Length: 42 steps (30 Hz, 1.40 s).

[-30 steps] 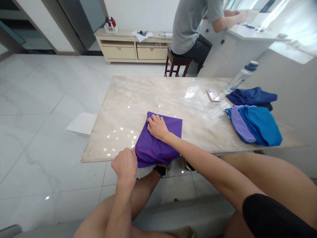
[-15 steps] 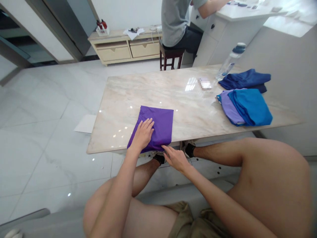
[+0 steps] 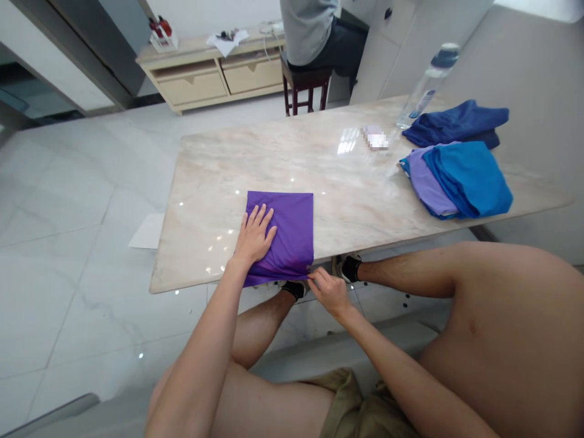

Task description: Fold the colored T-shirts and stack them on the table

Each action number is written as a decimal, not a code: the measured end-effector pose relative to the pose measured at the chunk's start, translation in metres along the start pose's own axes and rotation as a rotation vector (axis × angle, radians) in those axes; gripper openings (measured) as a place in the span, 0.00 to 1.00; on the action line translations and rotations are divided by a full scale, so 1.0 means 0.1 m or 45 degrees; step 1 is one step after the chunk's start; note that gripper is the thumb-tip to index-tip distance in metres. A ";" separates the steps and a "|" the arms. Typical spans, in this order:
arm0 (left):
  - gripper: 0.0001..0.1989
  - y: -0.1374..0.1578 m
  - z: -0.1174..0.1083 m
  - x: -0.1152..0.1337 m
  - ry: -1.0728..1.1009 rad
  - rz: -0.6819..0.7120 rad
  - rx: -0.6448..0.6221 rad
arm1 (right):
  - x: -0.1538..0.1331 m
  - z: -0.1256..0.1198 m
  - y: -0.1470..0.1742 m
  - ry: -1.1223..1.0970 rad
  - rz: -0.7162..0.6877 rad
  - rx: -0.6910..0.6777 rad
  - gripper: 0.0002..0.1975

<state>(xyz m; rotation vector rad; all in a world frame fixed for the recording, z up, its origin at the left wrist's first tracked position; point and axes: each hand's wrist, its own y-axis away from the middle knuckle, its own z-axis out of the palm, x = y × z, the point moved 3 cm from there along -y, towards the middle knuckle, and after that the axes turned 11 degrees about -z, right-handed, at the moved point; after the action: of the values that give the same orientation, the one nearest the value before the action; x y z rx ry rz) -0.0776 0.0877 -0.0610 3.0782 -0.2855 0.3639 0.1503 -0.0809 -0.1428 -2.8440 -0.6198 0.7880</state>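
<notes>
A folded purple cloth [image 3: 292,222] lies at the near edge of the marble-topped table [image 3: 210,164], its lower side hanging slightly over the edge. My left hand [image 3: 255,234] rests flat on the cloth's left part, fingers spread. With thumb and fingers pinched together, my right hand [image 3: 328,289] grips the cloth's near right corner, just off the table edge. Whether the cloth is a garment I cannot tell.
Folded blue and lilac cloths [image 3: 469,179] are stacked at the right, with a dark blue cloth [image 3: 456,125] behind them. A clear water bottle [image 3: 422,91] stands near. Beyond the table, a person [image 3: 310,30] sits on a stool [image 3: 305,79] by a low cabinet [image 3: 196,85].
My left hand has shifted to the cloth's left side with fingers more spread. My right hand now pinches the near right corner, and the cloth's near edge lies straighter. The view has tilted slightly.
</notes>
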 end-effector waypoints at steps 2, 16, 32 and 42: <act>0.34 -0.03 0.01 -0.01 0.001 -0.025 0.012 | -0.05 0.06 0.12 -0.033 0.147 0.138 0.14; 0.27 0.11 -0.21 -0.05 0.063 -0.244 0.206 | -0.39 -0.24 0.37 -0.176 0.128 0.120 0.17; 0.18 0.11 -0.41 -0.58 0.383 -0.786 -0.097 | 0.16 -0.83 -1.48 -0.765 0.924 -0.110 0.14; 0.27 0.26 -0.42 -0.61 1.081 -0.889 -0.438 | 0.18 -0.80 -1.51 -0.615 0.565 -0.381 0.21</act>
<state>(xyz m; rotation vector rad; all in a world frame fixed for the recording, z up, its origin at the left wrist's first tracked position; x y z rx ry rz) -0.1500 0.0749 -0.0339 2.2078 0.6439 1.2956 0.1521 0.0626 -0.0488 -3.1182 -0.1447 1.6083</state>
